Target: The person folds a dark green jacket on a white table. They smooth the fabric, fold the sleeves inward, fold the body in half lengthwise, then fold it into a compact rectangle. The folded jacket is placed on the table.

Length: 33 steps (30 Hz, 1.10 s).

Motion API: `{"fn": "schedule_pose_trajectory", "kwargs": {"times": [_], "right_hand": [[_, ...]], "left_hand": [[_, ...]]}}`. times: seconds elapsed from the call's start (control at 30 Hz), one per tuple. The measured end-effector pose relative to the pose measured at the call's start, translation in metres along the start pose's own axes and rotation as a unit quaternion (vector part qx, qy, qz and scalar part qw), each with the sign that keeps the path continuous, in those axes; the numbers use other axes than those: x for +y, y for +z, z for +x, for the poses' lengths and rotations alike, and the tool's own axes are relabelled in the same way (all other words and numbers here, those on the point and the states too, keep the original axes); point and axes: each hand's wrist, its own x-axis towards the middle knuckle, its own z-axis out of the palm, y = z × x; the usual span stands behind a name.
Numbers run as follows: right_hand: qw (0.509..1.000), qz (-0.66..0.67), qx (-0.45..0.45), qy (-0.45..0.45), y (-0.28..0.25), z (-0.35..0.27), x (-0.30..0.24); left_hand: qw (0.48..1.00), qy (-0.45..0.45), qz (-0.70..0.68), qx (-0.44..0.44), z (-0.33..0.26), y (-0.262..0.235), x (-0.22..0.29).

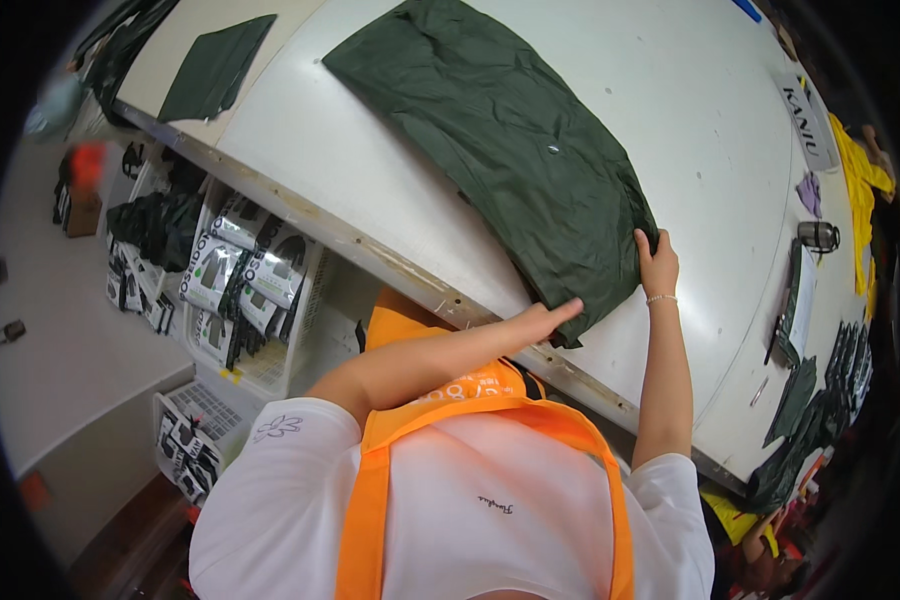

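A long, dark green garment (pixel 530 130) of thin, creased fabric lies across the white table, running from the far middle to the near right. It looks folded lengthwise, with a small pale mark on its upper face. At its near end, my left hand (pixel 550 320) grips the lower corner, thumb on top and the other fingers partly hidden. My right hand (pixel 658 265), with a thin bracelet at the wrist, pinches the right edge of the same end. The fabric hides some of its fingertips.
The white table (pixel 710 130) has a worn near edge. Another dark green folded piece (pixel 220 70) lies at the far left. Below the edge stands a white basket (pixel 305 330) of packaged items. Along the right lie a metal cup (pixel 818 236), purple cloth (pixel 808 193) and a yellow garment (pixel 855 175).
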Motion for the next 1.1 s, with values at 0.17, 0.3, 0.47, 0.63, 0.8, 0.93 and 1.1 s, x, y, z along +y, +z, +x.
{"fn": "schedule_pose_trajectory", "kwargs": {"times": [0.17,0.3,0.47,0.63,0.8,0.93,1.1], "right_hand": [[0.999,-0.003,0.021,0.034,0.011,-0.01,-0.006],[0.998,0.038,0.038,0.017,0.013,-0.008,-0.002],[0.979,-0.096,0.165,-0.068,0.002,0.009,-0.008],[0.973,0.022,0.145,-0.178,0.011,0.053,-0.151],[0.982,-0.089,0.059,-0.157,0.092,0.11,-0.284],[0.991,-0.016,0.01,-0.136,0.13,0.139,-0.342],[0.98,0.052,0.008,-0.192,0.147,0.167,-0.385]], "left_hand": [[0.969,0.033,0.221,0.107,-0.01,0.008,0.02],[0.962,0.02,0.261,0.075,-0.009,0.014,0.027],[0.886,-0.039,0.339,-0.314,-0.025,-0.039,0.064],[0.934,0.145,0.307,-0.107,-0.046,-0.18,0.262],[0.752,0.272,0.501,0.331,0.033,-0.318,0.399],[0.648,0.216,0.594,0.424,0.1,-0.364,0.415],[0.79,0.145,0.558,0.21,0.114,-0.399,0.453]]}}
